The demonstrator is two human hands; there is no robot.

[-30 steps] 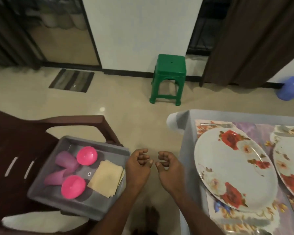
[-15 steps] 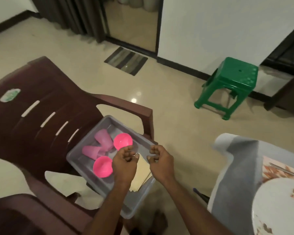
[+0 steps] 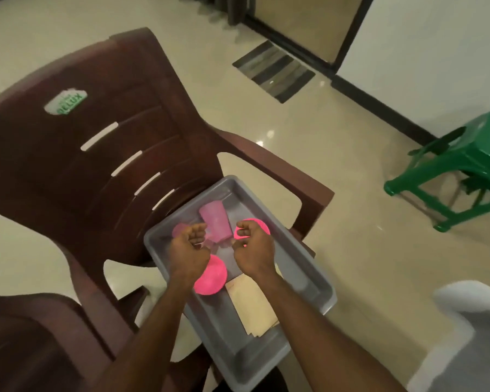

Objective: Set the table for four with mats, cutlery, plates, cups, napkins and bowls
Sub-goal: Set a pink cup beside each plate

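Your left hand (image 3: 188, 251) hovered over the grey tray (image 3: 309, 267) on the brown chair (image 3: 102, 142), fingers curled beside the pale pink cups (image 3: 214, 224); whether that grip had closed on one, I could not tell. Your right hand (image 3: 255, 247) hung curled over the far pink bowl (image 3: 262, 226), seemingly holding nothing. A second pink bowl (image 3: 214, 275) and the napkins (image 3: 252, 304) remained in the tray, so cups, bowls and napkins were apparently unfinished.

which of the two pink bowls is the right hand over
The far pink bowl, toward the tray's back end; the right hand partly covers it. The near pink bowl lies beside the left wrist instead.
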